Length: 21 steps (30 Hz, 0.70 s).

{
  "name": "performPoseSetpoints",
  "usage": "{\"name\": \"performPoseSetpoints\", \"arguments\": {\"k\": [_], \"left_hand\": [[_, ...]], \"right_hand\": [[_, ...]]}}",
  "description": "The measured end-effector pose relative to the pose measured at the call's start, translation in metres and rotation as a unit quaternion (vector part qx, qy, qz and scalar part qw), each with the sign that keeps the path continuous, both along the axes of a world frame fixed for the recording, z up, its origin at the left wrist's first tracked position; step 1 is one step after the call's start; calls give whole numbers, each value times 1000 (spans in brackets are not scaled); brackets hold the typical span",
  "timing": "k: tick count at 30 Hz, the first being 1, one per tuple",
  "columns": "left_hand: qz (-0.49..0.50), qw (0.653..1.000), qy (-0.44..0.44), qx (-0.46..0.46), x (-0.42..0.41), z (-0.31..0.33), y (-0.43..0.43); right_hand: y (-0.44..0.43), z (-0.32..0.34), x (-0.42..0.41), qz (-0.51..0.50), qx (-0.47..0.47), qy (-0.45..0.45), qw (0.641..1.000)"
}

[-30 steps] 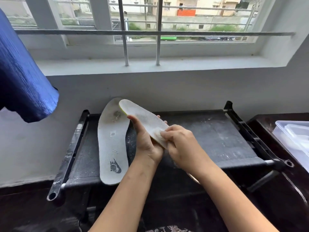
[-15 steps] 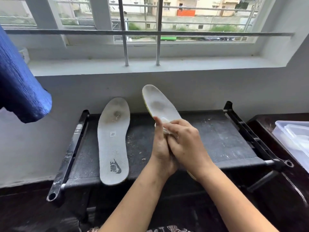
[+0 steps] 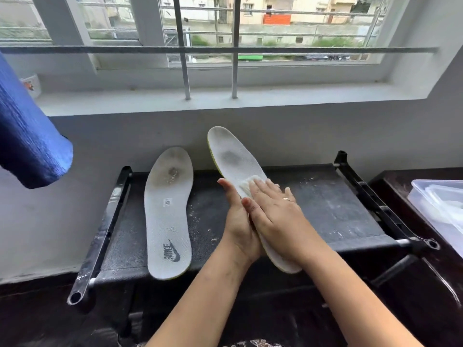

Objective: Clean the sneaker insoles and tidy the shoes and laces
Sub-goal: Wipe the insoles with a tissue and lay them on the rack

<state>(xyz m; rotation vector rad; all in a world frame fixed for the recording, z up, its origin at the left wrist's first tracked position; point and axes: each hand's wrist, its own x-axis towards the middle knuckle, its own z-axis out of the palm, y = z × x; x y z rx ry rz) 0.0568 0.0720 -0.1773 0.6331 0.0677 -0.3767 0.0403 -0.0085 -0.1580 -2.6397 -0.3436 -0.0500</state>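
Wiping step, by judgement: right hand (image 3: 273, 214) spread flat, pressing a white wipe (image 3: 246, 184) onto the raised insole (image 3: 233, 156) over the table (image 3: 328, 196) centre, left hand (image 3: 234, 216) propping it from beneath, finger curl hidden; next move likely calls for rubbing toward the grey forefoot stain.

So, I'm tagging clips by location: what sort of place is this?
Probably a home's utility corner: a barred window looks onto neighbouring buildings, a black rack stands against the wall below the sill, and a dark wooden cabinet sits beside it.
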Motion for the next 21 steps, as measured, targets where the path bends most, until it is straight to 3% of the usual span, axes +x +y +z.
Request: {"name": "performPoseSetpoints", "arguments": {"k": [4, 7, 12, 21], "left_hand": [[11, 999, 45, 11, 8, 0, 8], [4, 999, 44, 19, 15, -1, 22], [-3, 998, 55, -3, 14, -2, 23], [-21, 997, 73, 0, 15, -10, 22]], "right_hand": [[7, 1, -7, 95, 83, 69, 990], [12, 5, -16, 140, 26, 82, 986], [8, 6, -16, 96, -69, 75, 990], [13, 22, -31, 97, 3, 78, 992]]}}
